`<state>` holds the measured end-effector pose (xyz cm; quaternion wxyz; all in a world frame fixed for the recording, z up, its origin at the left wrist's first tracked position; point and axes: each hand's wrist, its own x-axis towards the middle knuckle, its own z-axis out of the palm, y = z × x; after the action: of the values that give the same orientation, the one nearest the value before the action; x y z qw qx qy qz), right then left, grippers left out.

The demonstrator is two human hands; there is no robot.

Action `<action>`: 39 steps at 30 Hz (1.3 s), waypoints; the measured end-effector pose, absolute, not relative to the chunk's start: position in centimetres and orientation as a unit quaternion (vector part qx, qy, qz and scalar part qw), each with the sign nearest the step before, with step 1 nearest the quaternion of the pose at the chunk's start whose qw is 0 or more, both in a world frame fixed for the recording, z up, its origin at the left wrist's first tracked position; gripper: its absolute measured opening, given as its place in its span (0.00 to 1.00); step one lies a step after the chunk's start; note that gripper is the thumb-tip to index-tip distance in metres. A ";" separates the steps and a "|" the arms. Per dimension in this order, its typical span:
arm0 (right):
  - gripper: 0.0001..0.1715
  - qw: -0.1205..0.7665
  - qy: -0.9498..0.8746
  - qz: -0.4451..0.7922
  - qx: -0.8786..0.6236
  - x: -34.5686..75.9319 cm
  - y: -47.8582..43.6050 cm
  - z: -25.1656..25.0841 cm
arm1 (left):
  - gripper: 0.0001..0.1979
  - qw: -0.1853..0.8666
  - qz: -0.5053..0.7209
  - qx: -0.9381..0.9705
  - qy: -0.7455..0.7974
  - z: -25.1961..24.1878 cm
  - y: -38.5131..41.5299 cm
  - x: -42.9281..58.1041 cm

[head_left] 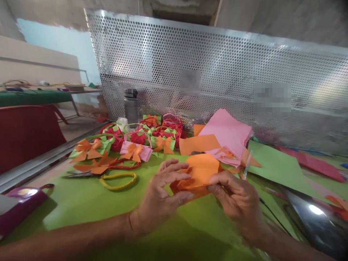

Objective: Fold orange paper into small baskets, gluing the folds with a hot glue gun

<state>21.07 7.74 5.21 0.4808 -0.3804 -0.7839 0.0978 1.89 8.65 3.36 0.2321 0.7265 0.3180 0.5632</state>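
A folded orange paper piece, shaped like a small open pouch, is held above the green tabletop. My right hand pinches its lower right edge between thumb and fingers. At the paper's left side is my left hand, palm turned inward, its fingers spread and the thumb apart from them. The left fingertips lie against or just beside the paper; exact contact cannot be made out. Just behind the pouch lies a flat orange strip. Pink paper sheets are stacked beyond it.
Several small paper bags with bows stand at the back left, near a grey bottle. Scissors with yellow handles lie left. Green paper and a dark shiny device are right. A perforated metal panel stands behind.
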 end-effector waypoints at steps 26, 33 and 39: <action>0.05 0.424 -0.833 0.083 -0.345 20.7 7.0 5.1 | 0.08 0.243 0.499 0.754 0.351 5.3 7.4 2.5; 0.05 0.416 -0.837 0.085 -0.344 20.6 7.0 5.0 | 0.05 0.316 0.491 0.736 0.342 5.3 7.6 2.5; 0.05 0.409 -0.825 0.134 -0.367 20.5 6.7 5.1 | 0.07 0.292 0.490 0.755 0.323 5.8 7.4 2.4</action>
<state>20.52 6.70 5.06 0.4086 -0.3671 -0.8248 0.1337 2.44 7.39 5.78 0.2917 0.7552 0.3230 0.4901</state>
